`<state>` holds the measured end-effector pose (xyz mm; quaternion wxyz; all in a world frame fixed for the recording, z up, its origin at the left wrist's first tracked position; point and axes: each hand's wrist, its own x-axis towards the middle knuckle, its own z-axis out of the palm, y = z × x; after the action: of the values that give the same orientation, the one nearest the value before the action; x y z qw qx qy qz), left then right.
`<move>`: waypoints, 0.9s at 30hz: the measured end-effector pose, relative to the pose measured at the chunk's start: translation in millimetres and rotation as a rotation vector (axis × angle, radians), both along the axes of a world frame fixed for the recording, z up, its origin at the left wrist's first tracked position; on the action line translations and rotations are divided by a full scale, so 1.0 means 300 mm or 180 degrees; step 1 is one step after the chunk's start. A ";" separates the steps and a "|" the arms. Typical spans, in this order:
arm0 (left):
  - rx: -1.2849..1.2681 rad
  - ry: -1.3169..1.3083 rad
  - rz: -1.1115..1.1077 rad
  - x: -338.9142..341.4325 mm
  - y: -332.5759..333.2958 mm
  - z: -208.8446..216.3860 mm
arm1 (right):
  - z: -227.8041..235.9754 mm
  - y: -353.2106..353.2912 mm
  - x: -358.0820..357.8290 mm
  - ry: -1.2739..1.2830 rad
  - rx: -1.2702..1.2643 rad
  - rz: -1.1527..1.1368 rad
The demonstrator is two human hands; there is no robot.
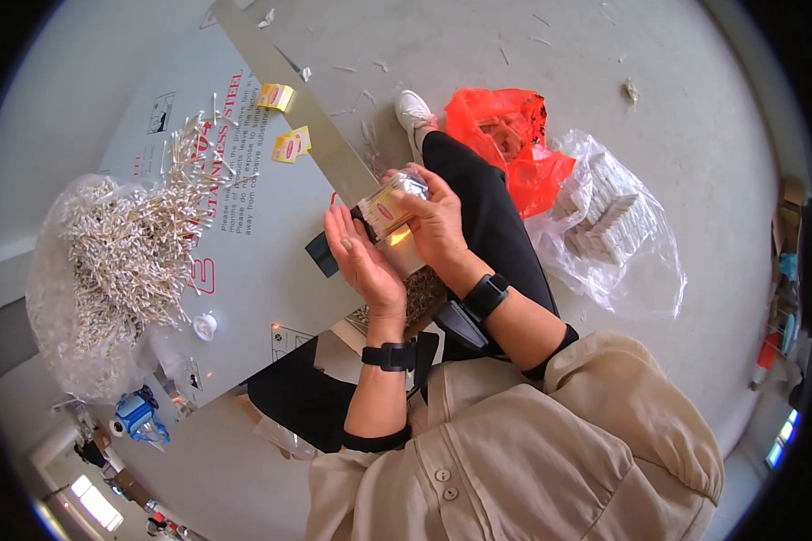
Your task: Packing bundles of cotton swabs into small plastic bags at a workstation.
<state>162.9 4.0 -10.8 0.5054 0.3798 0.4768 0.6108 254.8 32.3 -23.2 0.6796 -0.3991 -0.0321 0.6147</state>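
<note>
My right hand (440, 221) grips a small clear plastic packet (383, 215) with a yellow-and-white label. My left hand (368, 266) is palm up beside the packet's lower end, fingers stretched out; whether it touches the packet I cannot tell. Two folded yellow-and-white cards, one card (277, 96) and another card (290, 144), lie near the edge of the metal-sheet tabletop (271, 261). On the left, a large heap of cotton swabs (131, 252) spills from a clear plastic bag (50, 261).
A dark box-like object (321, 255) sits at the table edge by my left hand. A small white round object (205, 326) and a blue item (140, 417) are nearer. On the floor, right of my leg, stand a red plastic bag (501, 135) and a clear bag (663, 261) of white packs.
</note>
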 end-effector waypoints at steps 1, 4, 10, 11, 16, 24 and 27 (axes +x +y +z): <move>0.0003 0.0004 0.0004 -0.001 -0.003 -0.001 | -0.002 0.000 0.006 0.0158 -0.0012 -0.0302; -0.0069 -0.0270 -0.0045 0.007 -0.011 0.000 | -0.013 0.002 0.009 0.0050 -0.0113 -0.0249; -0.0312 -0.0703 -0.0115 0.029 0.003 0.016 | -0.021 -0.001 0.003 -0.0270 -0.0270 0.0117; -0.0249 -0.0581 -0.0117 0.027 0.005 0.013 | -0.016 -0.001 0.002 -0.0303 -0.0296 0.0185; -0.0406 -0.0299 0.0095 -0.002 -0.008 0.019 | -0.020 -0.005 0.008 0.0238 -0.0124 -0.0098; -0.1135 -0.1129 -0.0096 -0.067 0.026 0.060 | -0.007 -0.001 0.008 0.0307 -0.0129 -0.0116; -0.1356 -0.1245 -0.0069 -0.070 0.044 0.067 | 0.000 -0.003 0.000 0.0059 -0.0106 -0.0008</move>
<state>141.8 17.0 9.3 0.6626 0.1451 0.4838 0.5531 254.6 31.4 -23.3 0.6738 -0.4047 -0.0150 0.6180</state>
